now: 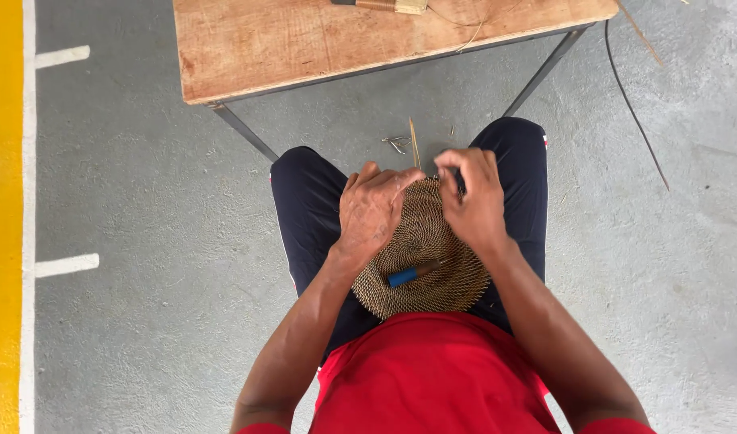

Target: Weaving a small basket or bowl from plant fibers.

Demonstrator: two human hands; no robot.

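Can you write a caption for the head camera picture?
Both hands work the far edge of a woven basket on the lap.

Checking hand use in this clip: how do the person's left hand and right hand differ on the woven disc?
The left hand lies spread over the woven disc, covering its far left edge; the right hand is bunched, fingertips pinching at the far rim. The left hand hides more of the weave than the right hand does. Both are bare and touch the disc, which rests on the person's lap.
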